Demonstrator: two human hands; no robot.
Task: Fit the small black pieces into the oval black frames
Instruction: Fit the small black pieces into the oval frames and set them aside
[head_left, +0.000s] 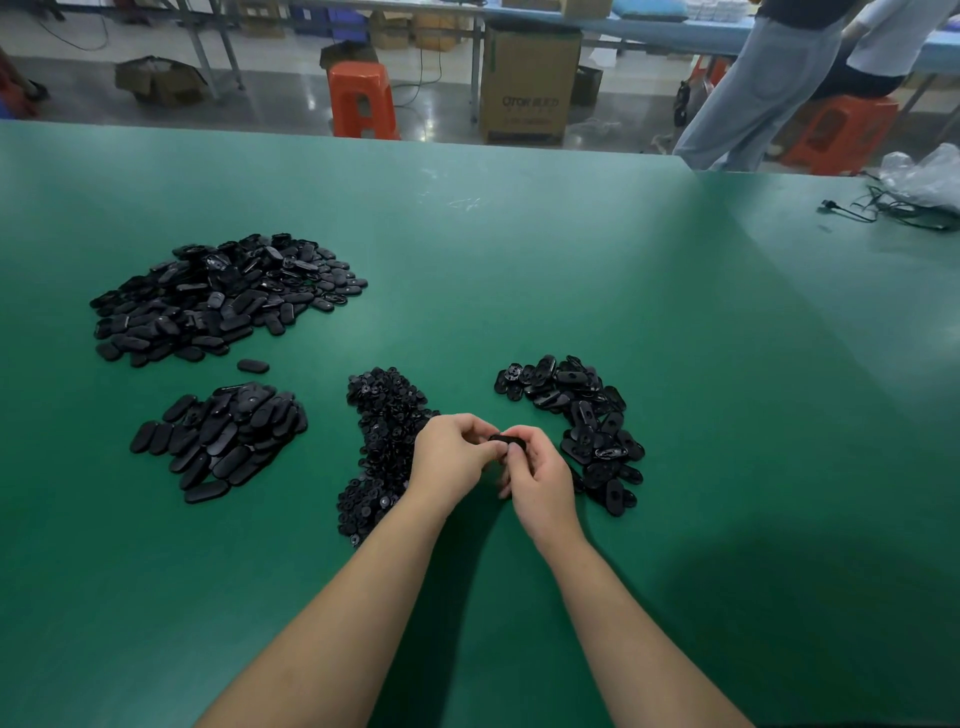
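Observation:
My left hand (451, 457) and my right hand (535, 478) meet above the green table (519, 260), both pinching one black oval frame (506, 442) between their fingertips. Most of that frame is hidden by my fingers. A heap of small black pieces (382, 431) lies just left of my hands, partly behind my left hand. To the right sits a pile of oval frames (582, 421) showing their open insides. Two more piles of oval frames lie to the left: a big pile (218, 299) farther back and a smaller pile (223, 439) nearer.
One loose oval frame (253, 366) lies between the two left piles. A black cable (883, 210) and a clear plastic bag (930, 174) rest at the table's far right. Beyond the far edge stand orange stools (361, 98), a cardboard box (530, 83) and people (769, 78).

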